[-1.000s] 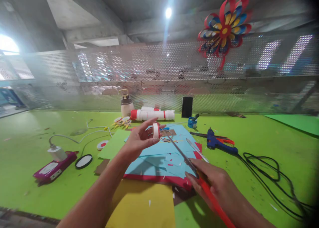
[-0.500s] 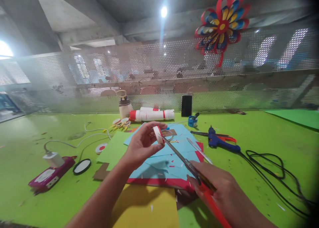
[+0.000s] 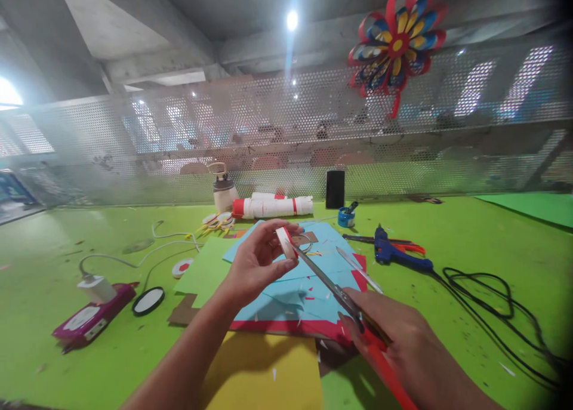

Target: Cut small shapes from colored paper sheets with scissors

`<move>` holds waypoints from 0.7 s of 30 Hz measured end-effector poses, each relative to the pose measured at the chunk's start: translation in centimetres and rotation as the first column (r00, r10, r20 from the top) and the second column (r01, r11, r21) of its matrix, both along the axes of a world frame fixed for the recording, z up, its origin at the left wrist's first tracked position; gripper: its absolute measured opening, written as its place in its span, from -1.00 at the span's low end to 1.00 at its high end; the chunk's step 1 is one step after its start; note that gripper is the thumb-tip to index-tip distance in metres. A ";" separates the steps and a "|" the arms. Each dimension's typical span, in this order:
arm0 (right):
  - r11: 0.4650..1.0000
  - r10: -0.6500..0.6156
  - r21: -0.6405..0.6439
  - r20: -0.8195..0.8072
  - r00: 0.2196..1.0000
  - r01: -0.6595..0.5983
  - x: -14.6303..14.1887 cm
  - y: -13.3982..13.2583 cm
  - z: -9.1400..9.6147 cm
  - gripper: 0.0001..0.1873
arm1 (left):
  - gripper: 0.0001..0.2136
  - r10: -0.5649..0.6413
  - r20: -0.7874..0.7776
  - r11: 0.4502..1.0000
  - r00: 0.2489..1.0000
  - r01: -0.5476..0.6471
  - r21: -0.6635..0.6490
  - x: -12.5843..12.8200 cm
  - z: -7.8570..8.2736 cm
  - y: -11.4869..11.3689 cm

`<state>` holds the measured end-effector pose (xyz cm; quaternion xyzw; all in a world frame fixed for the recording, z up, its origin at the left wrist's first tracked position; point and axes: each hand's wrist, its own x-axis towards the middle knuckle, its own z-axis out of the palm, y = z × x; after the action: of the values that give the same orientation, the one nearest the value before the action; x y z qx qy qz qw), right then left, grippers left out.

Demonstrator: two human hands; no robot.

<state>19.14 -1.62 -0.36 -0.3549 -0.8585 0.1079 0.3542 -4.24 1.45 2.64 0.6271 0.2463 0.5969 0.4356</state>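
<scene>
Between the thumb and fingers of my left hand (image 3: 257, 264) is a small white paper ring (image 3: 285, 243) with a red edge, held on its side above the blue sheets. My right hand (image 3: 398, 332) is closed around the red handles of a pair of scissors (image 3: 329, 281). Their blades point up and left, with the tips at the ring's red edge; whether they touch it I cannot tell. Light blue paper (image 3: 277, 305) with small red and white scraps lies beneath, over a red sheet. A silver pen-like tool (image 3: 358, 268) rests to the right.
On the right lies a blue glue gun (image 3: 398, 256) with a looped black cable (image 3: 486, 296). A purple power strip (image 3: 96, 320) and a round black-rimmed disc (image 3: 148, 301) are at left. White rolls (image 3: 273, 207), a bottle (image 3: 224, 194) and a blue jar (image 3: 346, 217) stand behind.
Hardly anything differs. The view has shifted very slightly, and both hands keep nearly the same pose with the ring and scissors.
</scene>
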 end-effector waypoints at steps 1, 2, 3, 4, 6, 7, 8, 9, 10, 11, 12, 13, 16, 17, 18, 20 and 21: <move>1.000 0.002 -0.002 0.001 1.000 -0.002 0.0 0.0 0.0 -0.70 | -0.58 -0.001 0.002 1.000 1.000 0.001 -0.001 0.0 0.0 0.0; 1.000 0.005 -0.009 0.005 1.000 -0.005 0.0 -0.1 0.0 -0.69 | -0.58 -0.002 0.003 1.000 1.000 0.002 -0.002 0.0 0.0 0.0; 1.000 0.007 -0.019 0.011 1.000 -0.006 0.0 -0.1 0.1 -0.69 | -0.58 -0.004 0.006 1.000 1.000 0.004 -0.001 0.0 0.0 0.0; 1.000 0.007 -0.030 0.015 1.000 -0.007 0.0 -0.2 0.1 -0.68 | -0.58 -0.007 0.008 1.000 1.000 0.007 -0.002 -0.1 0.0 0.0; 0.999 0.010 -0.045 0.020 1.000 -0.009 0.0 -0.2 0.2 -0.68 | -0.58 -0.012 0.011 1.000 1.000 0.012 -0.003 -0.1 -0.1 0.0; 0.999 0.011 -0.050 0.021 1.000 -0.010 0.0 -0.3 0.2 -0.68 | -0.58 -0.014 0.011 1.000 1.000 0.015 -0.004 -0.1 -0.1 0.1; 0.999 0.011 -0.052 0.022 1.000 -0.010 0.0 -0.3 0.2 -0.69 | -0.58 -0.017 0.011 1.000 1.000 0.017 -0.004 -0.1 -0.1 0.1; 0.999 0.010 -0.049 0.021 1.000 -0.009 0.0 -0.3 0.1 -0.70 | -0.58 -0.018 0.013 1.000 1.000 0.018 -0.003 -0.2 -0.1 0.1; 0.999 0.009 -0.042 0.019 1.000 -0.008 0.0 -0.3 0.1 -0.70 | -0.59 -0.018 0.014 1.000 1.000 0.018 -0.003 -0.2 -0.1 0.1; 0.999 0.004 -0.032 0.016 1.000 -0.003 0.0 -0.2 -0.1 -0.70 | -0.59 -0.019 0.016 1.000 1.000 0.019 -0.001 -0.2 -0.1 0.1; 1.000 -0.002 -0.018 0.010 1.000 0.002 0.0 -0.2 -0.2 -0.69 | -0.59 -0.018 0.015 1.000 1.000 0.018 -0.002 -0.2 -0.1 0.1; 1.000 -0.004 -0.009 0.006 1.000 0.004 0.0 -0.2 -0.2 -0.69 | -0.59 -0.014 0.013 1.000 1.000 0.014 -0.005 -0.2 -0.1 0.1; 1.000 0.006 -0.020 0.004 1.000 -0.006 0.0 -0.2 -0.2 -0.69 | -0.58 -0.004 0.003 1.000 1.000 0.004 -0.015 -0.2 -0.2 0.1; 0.999 0.011 -0.036 0.005 1.000 -0.011 0.0 -0.3 -0.2 -0.71 | -0.58 -0.004 0.001 1.000 1.000 0.004 -0.018 -0.2 -0.2 0.1; 0.999 0.017 -0.049 0.004 1.000 -0.017 0.0 -0.3 -0.1 -0.72 | -0.58 -0.008 0.001 1.000 1.000 0.008 -0.019 -0.2 -0.2 0.0; 0.997 0.026 -0.070 -0.004 1.000 -0.026 -0.1 -0.4 0.1 -0.75 | -0.58 -0.019 0.005 1.000 1.000 0.019 -0.016 -0.2 -0.2 0.1; 0.996 0.029 -0.078 -0.007 1.000 -0.030 -0.1 -0.4 0.2 -0.77 | -0.58 -0.023 0.005 1.000 1.000 0.023 -0.015 -0.3 -0.2 0.1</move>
<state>19.01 -2.06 -0.20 -0.3556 -0.8576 0.1477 0.3410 -4.49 1.52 2.41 0.6252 0.2428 0.5914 0.4477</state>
